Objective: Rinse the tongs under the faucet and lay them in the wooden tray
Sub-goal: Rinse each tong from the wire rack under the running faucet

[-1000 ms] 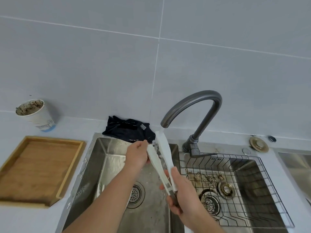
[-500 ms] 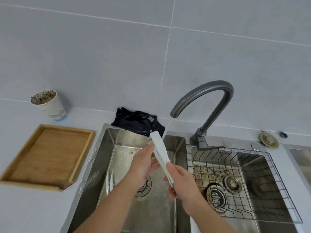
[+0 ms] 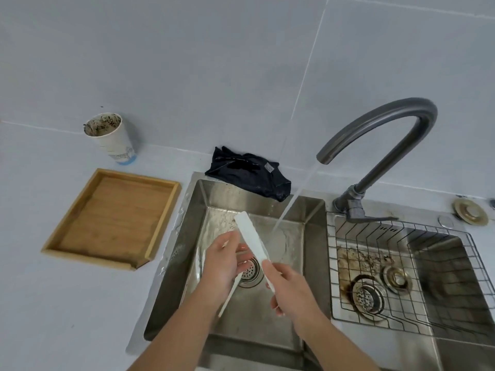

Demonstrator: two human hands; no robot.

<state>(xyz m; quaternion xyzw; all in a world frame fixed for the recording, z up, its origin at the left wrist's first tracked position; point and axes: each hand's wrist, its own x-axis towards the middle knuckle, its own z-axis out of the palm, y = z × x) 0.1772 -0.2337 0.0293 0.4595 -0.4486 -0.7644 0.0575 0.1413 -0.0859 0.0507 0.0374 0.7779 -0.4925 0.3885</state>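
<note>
Tongs (image 3: 251, 241), gripped by the right hand (image 3: 293, 289) with the left hand (image 3: 223, 266) seemingly curled round one arm, have left the faucet (image 3: 380, 124) stream over the sink's (image 3: 313, 210) left basin—rinsing seems finished, wooden tray (image 3: 80, 202) next.
</note>
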